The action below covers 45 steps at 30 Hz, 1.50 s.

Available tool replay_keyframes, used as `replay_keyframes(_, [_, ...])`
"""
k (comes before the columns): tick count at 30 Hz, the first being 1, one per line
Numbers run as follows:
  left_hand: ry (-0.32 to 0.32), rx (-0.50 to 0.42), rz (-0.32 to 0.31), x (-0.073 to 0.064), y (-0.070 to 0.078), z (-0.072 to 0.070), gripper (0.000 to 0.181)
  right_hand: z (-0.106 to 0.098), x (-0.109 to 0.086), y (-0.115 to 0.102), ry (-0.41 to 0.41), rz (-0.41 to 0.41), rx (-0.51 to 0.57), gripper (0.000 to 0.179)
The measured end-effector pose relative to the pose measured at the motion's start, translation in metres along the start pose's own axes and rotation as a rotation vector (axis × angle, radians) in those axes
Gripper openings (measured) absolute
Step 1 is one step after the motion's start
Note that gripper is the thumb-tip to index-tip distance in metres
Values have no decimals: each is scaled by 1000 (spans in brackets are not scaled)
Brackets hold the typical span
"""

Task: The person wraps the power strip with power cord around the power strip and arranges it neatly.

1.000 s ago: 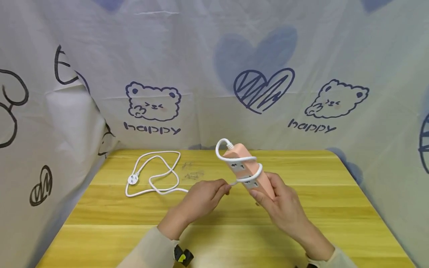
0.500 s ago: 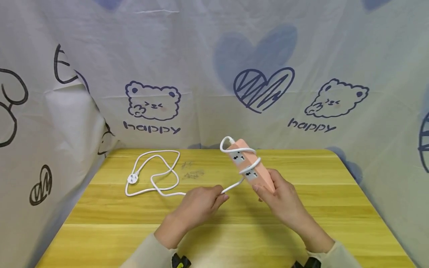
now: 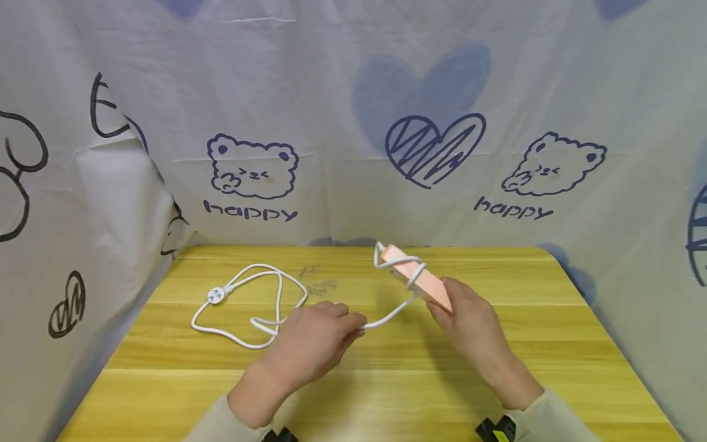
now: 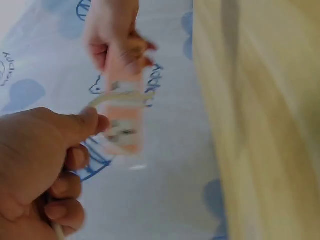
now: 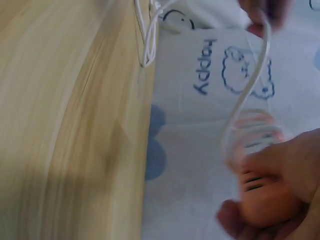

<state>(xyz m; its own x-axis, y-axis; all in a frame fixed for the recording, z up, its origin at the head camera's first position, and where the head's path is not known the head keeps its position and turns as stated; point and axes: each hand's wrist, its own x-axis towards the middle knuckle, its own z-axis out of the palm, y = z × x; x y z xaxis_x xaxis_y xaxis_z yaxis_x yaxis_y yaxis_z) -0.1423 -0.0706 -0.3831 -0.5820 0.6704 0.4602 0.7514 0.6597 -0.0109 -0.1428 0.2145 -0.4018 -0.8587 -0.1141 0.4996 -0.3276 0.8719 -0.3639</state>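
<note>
A pink power strip [image 3: 426, 281] with white socket faces is held at its near end by my right hand [image 3: 476, 322], tilted above the table. Its white cord [image 3: 386, 318] wraps around the strip's upper half, then runs left to my left hand [image 3: 312, 344], which pinches it between thumb and fingers. In the left wrist view the strip [image 4: 125, 115] is blurred, with the cord [image 4: 112, 96] crossing its face. The right wrist view has my fingers curled round the strip's end [image 5: 270, 200]. Beyond my left hand the cord lies in loose loops, ending in a white plug [image 3: 216, 295].
The wooden table [image 3: 530, 368] has a few dark scuff marks [image 3: 320, 287] near its back middle. Behind it and at both sides hangs a pale printed curtain [image 3: 342, 123] with bears and hearts.
My left hand has moved left and down, drawing out more cord. The right hand has turned the strip so its sockets face away more. The loops on the table have shifted.
</note>
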Motion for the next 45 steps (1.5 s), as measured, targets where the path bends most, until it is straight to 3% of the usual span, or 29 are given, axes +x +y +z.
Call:
replay_keyframes(4, [136, 58, 118, 13, -6, -16, 13, -2, -3, -11, -131, -94, -78, 32])
replay_keyframes(8, [182, 59, 234, 27, -7, -28, 16, -4, -5, -24, -228, -115, -121, 27])
replay_keyframes(10, [183, 63, 250, 32, -9, -32, 17, -6, -4, -29, -250, -129, -131, 24])
replay_keyframes(16, [105, 2, 182, 45, -25, -38, 17, -19, -9, -37, -372, -263, -36, 23])
replay_keyframes(20, [11, -96, 163, 48, -36, -35, 18, -28, -16, -37, -469, -363, 130, 27])
replay_keyframes(25, [-115, -281, 127, 51, -41, -26, 21, -31, -21, -35, -488, -433, 369, 30])
replay_keyframes(31, [-248, -606, -7, 50, -45, -8, 20, -29, -27, -32, -444, -330, 690, 39])
replay_keyframes(36, [-232, -793, -100, 46, -40, 9, 22, -24, -29, -33, -437, -207, 930, 42])
replay_keyframes(39, [-177, -818, -115, 42, -32, 26, 23, -20, -30, -36, -398, -113, 993, 42])
replay_keyframes(40, [-134, -842, -84, 44, -30, 32, 21, -19, -30, -37, -370, -79, 999, 42])
replay_keyframes(41, [-97, -813, -76, 42, -27, 37, 19, -17, -29, -39, -343, -40, 1015, 42])
replay_keyframes(43, [-87, -713, -111, 37, -21, 44, 20, -15, -28, -40, -281, 24, 1066, 41])
replay_keyframes(45, [-110, -634, -160, 33, -16, 46, 23, -13, -24, -41, -209, 57, 1104, 38])
